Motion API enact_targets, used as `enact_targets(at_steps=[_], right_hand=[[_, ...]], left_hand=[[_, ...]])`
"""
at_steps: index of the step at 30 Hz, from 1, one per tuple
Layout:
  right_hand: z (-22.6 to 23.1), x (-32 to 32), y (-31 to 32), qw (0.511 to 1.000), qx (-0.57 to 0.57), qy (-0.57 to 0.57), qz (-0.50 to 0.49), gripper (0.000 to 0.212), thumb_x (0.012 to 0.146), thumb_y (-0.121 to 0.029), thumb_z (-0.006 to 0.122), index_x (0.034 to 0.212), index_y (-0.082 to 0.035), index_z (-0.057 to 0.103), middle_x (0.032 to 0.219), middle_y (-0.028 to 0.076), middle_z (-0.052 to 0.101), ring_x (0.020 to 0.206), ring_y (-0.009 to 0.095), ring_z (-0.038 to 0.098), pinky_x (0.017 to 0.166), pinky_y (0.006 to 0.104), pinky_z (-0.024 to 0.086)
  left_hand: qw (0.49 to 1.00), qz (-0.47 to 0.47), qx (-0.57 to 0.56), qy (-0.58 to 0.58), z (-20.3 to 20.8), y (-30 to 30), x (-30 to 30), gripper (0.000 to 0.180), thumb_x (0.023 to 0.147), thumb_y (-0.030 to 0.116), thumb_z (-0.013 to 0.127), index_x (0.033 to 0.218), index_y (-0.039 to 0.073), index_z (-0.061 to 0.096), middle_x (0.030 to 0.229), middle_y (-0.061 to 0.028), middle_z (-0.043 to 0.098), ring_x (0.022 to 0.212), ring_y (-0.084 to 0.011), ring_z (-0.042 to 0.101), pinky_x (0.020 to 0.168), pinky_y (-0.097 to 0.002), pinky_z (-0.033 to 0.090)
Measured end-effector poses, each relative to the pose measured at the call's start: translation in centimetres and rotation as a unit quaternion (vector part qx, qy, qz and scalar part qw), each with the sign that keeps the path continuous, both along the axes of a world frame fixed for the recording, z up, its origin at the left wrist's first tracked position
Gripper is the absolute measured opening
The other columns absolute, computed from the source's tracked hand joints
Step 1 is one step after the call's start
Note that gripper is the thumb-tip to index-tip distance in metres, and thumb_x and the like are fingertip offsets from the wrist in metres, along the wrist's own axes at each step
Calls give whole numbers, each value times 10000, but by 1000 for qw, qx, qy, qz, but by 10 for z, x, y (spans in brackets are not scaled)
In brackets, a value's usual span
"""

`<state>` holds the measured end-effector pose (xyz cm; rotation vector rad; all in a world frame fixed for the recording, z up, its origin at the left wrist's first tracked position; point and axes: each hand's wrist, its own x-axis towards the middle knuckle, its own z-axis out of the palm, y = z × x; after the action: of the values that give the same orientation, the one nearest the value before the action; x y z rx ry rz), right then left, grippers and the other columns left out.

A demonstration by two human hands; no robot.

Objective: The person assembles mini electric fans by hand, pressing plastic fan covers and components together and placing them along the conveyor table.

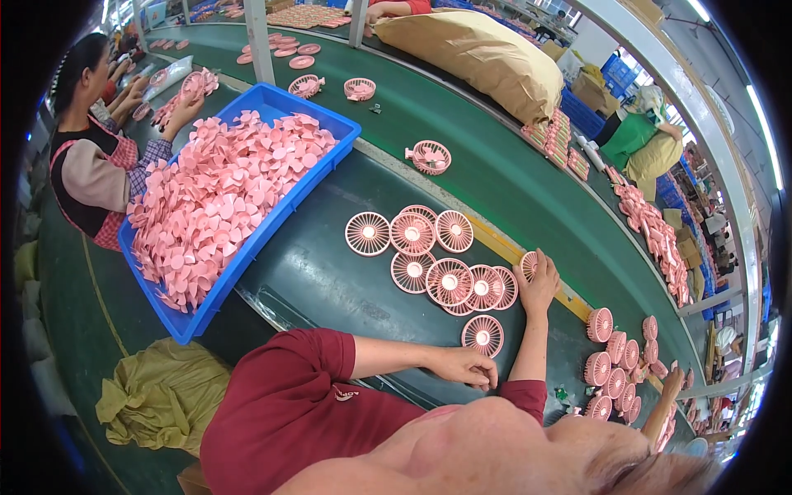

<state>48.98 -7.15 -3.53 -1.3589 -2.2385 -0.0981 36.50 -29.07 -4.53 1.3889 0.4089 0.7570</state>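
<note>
Holding pink pcs [231,194]: blue bin [186,325]

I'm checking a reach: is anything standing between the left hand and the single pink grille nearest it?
Nothing visible does: the left hand is right beside the single pink grille, at its near edge. Whether they touch is hard to tell.

Round pink plastic grilles [367,233] look smooth, satiny, rectangular blue plastic tray [342,132] glossy, flat dark-green worktop [330,285] smooth with sheen, crumpled olive sack [165,396] matt.
</note>
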Motion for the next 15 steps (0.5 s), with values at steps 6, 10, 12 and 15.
enact_targets(at_steps=[6, 10, 12, 15], right_hand=[[0, 0, -1, 1000, 7, 0, 5, 705, 764, -444, 760, 1363, -151, 531, 1336, 172, 529, 1240, 359, 480, 1048, 517, 325], [0, 0, -1, 1000, 7, -1, 3, 706, 765, -447, 759, 1361, -147, 530, 1331, 173, 530, 1237, 360, 481, 1049, 517, 324], [0, 0, -1, 1000, 7, -2, 4, 706, 766, -448, 758, 1362, -146, 530, 1331, 174, 531, 1236, 360, 482, 1049, 516, 325], [0, 0, -1, 1000, 8, -3, 5, 707, 767, -451, 757, 1363, -146, 529, 1331, 174, 531, 1236, 360, 482, 1049, 515, 326]], left_hand=[[1000, 5, 10, -2, 2, -1, -1, 208, 971, 85, 534, 1156, 10, 593, 1051, -75, 663, 985, -116, 633, 868, -270, 504], [1000, 6, 5, 14, 4, -1, -1, 205, 973, 89, 531, 1150, 9, 595, 1047, -77, 664, 978, -115, 633, 864, -270, 504], [1000, 6, 6, 13, 3, -1, -1, 206, 973, 90, 531, 1151, 8, 594, 1047, -78, 664, 981, -116, 634, 865, -271, 504], [1000, 5, 7, 13, 2, 0, -1, 208, 973, 93, 531, 1151, 6, 593, 1049, -80, 664, 988, -118, 635, 867, -273, 505]])
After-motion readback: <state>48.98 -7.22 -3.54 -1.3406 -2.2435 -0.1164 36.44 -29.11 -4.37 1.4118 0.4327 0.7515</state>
